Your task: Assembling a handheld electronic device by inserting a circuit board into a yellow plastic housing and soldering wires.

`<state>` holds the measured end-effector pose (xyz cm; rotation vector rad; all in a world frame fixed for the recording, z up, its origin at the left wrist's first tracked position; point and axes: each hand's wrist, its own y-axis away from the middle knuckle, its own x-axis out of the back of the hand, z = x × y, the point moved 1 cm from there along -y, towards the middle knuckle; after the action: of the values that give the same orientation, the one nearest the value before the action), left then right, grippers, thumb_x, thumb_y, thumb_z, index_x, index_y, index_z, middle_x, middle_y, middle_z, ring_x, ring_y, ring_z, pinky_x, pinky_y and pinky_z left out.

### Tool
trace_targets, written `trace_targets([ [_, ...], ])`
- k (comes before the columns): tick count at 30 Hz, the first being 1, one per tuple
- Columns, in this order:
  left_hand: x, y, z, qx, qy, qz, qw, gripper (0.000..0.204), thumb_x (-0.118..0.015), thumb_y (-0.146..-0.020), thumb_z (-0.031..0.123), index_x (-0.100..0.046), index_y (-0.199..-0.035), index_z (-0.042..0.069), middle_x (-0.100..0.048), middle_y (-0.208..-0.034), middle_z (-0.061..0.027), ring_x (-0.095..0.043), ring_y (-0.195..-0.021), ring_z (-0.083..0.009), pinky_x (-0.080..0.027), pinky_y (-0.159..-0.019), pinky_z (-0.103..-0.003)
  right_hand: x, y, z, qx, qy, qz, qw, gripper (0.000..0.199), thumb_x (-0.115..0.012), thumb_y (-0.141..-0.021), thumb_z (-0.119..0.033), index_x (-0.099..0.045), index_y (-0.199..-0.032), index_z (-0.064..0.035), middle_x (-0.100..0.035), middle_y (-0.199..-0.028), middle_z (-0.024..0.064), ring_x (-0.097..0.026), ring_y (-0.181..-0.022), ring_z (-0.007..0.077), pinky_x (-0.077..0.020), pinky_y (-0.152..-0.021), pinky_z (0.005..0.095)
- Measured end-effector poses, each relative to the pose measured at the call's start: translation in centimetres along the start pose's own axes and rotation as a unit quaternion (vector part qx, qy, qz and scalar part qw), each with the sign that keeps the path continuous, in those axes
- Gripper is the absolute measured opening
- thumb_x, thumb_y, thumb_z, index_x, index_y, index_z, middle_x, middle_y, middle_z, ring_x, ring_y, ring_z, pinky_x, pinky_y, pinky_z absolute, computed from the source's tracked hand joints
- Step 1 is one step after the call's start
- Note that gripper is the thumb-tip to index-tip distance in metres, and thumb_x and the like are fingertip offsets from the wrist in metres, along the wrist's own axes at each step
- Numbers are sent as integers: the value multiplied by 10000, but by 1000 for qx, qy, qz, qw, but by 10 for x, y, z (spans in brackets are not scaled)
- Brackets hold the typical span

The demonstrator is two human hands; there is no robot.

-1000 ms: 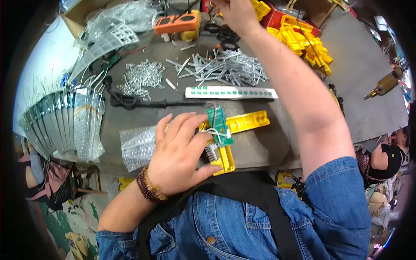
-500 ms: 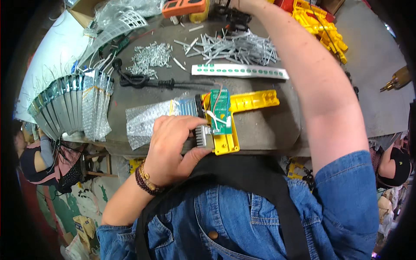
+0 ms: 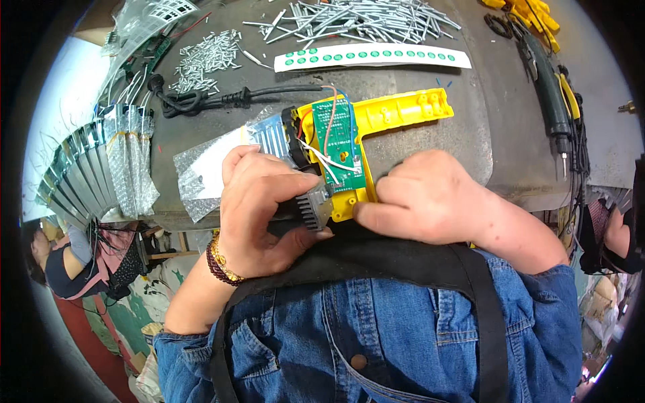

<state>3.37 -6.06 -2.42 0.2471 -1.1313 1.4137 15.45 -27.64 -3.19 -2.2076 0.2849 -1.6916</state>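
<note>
A yellow plastic half-shell (image 3: 403, 109) lies at the table's near edge, its long arm pointing right. Inside it sits a green circuit board (image 3: 331, 131) with red, white and blue wires. A finned silver heat sink (image 3: 311, 209) is at the board's near end, gripped between the thumb and fingers of my left hand (image 3: 262, 208). My right hand (image 3: 426, 201) has its fingers curled round the near right edge of the shell; whether a small part is also in them is hidden. A black round part (image 3: 292, 134) with a blue-grey finned piece joins the shell's left side.
Clear bubble wrap (image 3: 201, 178) lies left of the shell. Behind it are a black power cord (image 3: 235, 97), small screws (image 3: 208, 60), long metal rods (image 3: 369, 20) and a green-dotted sticker strip (image 3: 376, 57). A power screwdriver (image 3: 545, 91) stands at right; wrapped strips (image 3: 87, 161) fan out left.
My right hand has come back from the far side of the table to the shell's near right edge. The heat sink is tilted in my left hand. My view has shifted nearer.
</note>
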Motion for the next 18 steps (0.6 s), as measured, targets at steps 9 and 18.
trace_targets([
  [9,-3,11,-5,38,3,15,999,575,-889,-556,297,-667,-1023,47,-588,-834,-43,-572,-770,-248,-376,-912,-474,-9,1,4,-10,-55,41,998,103,-635,-723,-179,-629,-823,-155,-480,-634,12,-569,-536,199,-454,-448,343],
  [18,-4,6,0,17,-68,1,998,503,-849,-616,296,-676,-1017,45,-560,-836,-58,-553,-774,-251,-397,-868,-476,-8,-1,6,-16,-59,12,998,103,-639,-712,-187,-627,-811,-162,-465,-650,5,-576,-570,168,-457,-471,317],
])
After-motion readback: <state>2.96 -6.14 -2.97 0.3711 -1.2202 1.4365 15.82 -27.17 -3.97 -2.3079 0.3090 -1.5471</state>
